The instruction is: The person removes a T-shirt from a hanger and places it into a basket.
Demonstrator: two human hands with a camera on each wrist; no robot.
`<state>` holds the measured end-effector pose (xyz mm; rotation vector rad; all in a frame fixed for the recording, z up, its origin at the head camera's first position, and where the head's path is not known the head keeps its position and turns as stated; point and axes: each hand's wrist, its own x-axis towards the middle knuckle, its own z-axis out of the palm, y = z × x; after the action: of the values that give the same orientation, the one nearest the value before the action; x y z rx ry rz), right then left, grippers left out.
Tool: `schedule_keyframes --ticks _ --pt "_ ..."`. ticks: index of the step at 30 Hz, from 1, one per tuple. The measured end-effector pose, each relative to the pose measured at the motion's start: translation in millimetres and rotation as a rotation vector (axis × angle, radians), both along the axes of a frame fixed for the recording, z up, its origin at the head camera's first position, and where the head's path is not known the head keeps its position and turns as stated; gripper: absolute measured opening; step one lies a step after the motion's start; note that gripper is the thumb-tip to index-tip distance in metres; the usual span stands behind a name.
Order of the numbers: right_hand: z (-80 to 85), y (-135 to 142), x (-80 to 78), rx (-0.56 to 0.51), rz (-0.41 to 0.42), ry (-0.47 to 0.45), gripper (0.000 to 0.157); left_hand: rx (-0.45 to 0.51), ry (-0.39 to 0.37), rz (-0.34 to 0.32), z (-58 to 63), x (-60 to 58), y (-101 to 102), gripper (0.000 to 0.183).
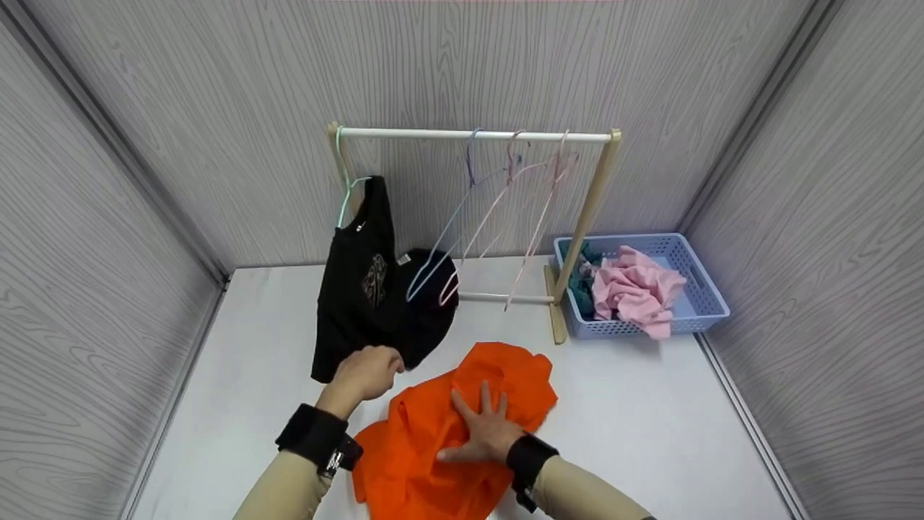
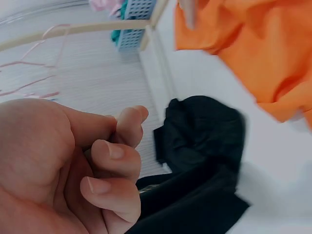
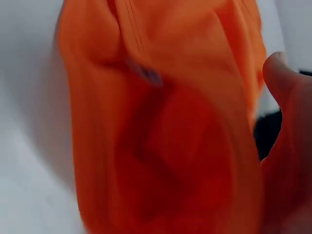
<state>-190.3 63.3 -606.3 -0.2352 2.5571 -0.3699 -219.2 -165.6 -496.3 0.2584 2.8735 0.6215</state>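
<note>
Head view: right hand [image 1: 489,432], fingers spread, rests on the near orange garment [image 1: 422,440]; left hand [image 1: 365,373], curled and empty, is near the black top [image 1: 355,300].

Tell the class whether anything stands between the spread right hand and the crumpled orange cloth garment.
Nothing visible does: the spread right hand is directly over the crumpled orange cloth garment; the black cloth garment hangs farther left, outside that gap.

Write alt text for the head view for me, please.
A person's right hand spreads over an orange cloth on a white table, with the left hand curled nearby. Behind, a black top and bare hangers hang on a rack; a blue basket holds pink cloth and green cloth.
</note>
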Motion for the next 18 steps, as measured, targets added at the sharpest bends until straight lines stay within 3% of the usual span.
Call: schedule_keyframes --ticks 4,7,12,18 --pt "-34.8 -15.9 14.5 0.289 0.1 0.072 0.111 0.01 -0.006 -0.009 -12.9 7.9 0.3 0.018" --pt "-53.1 -15.9 14.7 0.401 0.118 0.169 0.106 0.017 0.001 -0.01 -16.9 10.6 0.5 0.018" --pt "-59.9 3.1 0.6 0.319 0.046 0.292 0.084 0.035 -0.002 -0.012 -19.1 12.6 1.1 0.018" --pt "-58.9 40.2 -11.5 0.148 0.075 0.413 0.043 0.051 -0.027 -0.021 -22.0 14.2 2.2 0.019"
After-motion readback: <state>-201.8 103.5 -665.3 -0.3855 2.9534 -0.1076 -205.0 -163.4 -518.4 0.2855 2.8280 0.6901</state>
